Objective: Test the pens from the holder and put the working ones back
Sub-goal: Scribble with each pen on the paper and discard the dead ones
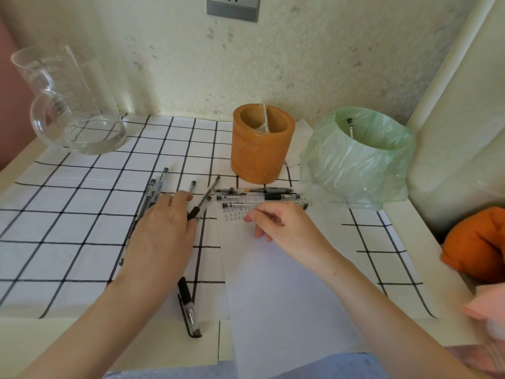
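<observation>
Three pens [257, 197] lie side by side on the far end of the paper [287, 296], just near the orange holder [262, 149]. Right hand [281, 225]: fingers curled against the nearest of the three; pinch not discernible. Left hand [166, 222]: flat, fingers straight on the loose pens [153, 187] to the left. Bagged bin [355, 165] at right.
</observation>
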Motion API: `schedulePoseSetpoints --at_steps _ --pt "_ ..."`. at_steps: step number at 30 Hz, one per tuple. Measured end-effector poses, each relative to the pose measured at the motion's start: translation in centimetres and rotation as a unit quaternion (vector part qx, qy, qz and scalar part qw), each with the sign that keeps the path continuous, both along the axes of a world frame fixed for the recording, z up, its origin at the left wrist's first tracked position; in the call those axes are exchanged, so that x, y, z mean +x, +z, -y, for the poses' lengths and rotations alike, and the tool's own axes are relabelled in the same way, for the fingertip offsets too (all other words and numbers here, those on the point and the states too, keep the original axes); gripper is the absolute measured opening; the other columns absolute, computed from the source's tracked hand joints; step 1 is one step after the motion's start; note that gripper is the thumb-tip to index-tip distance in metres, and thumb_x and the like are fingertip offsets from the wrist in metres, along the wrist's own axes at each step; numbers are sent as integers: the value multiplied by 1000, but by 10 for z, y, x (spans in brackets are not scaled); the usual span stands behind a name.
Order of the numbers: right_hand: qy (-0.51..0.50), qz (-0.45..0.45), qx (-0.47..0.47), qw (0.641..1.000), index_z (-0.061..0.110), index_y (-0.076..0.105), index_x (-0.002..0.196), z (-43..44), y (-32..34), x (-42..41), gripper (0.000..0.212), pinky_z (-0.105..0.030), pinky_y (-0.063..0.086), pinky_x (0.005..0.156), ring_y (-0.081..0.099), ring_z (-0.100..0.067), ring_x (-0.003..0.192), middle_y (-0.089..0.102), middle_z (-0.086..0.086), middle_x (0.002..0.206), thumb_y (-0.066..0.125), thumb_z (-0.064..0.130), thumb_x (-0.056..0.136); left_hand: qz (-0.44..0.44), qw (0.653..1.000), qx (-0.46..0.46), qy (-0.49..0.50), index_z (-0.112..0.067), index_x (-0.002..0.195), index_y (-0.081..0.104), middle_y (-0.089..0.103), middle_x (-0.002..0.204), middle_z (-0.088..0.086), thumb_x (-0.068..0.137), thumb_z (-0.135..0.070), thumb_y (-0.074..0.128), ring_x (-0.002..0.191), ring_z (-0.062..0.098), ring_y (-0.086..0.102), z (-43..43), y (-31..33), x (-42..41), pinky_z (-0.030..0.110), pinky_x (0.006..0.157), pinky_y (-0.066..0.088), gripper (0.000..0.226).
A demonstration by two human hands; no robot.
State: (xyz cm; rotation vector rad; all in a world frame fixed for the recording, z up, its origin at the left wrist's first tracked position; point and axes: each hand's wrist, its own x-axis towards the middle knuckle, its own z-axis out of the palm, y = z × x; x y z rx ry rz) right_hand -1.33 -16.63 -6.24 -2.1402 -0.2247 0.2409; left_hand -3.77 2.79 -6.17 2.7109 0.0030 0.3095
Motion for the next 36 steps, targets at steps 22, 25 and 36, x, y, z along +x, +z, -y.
schedulePoseSetpoints --at_steps 22,25,36 --pt "14 -35 286 957 6 65 81 2 22 -14 16 -23 36 45 49 -24 55 58 -2 55 63 21 84 -98 935 -301 -159 -32 77 54 52 59 -10 94 -29 43 56 5 47 43 16 -25 16 55 40 20" --pt "21 -39 307 951 6 64 78 7 27 -15 20 -23 36 44 50 -17 49 59 -4 55 63 26 80 -92 931 -314 -161 -35 79 58 40 49 -8 90 -42 43 45 9 35 43 17 -27 18 47 30 19" --pt "-171 -13 363 916 7 62 90 51 39 2 25 -24 43 44 68 -27 61 70 -14 67 42 21 97 -131 942 -252 -178 -28 112 49 54 79 -6 97 -5 30 70 8 54 48 6 -29 28 75 48 33"
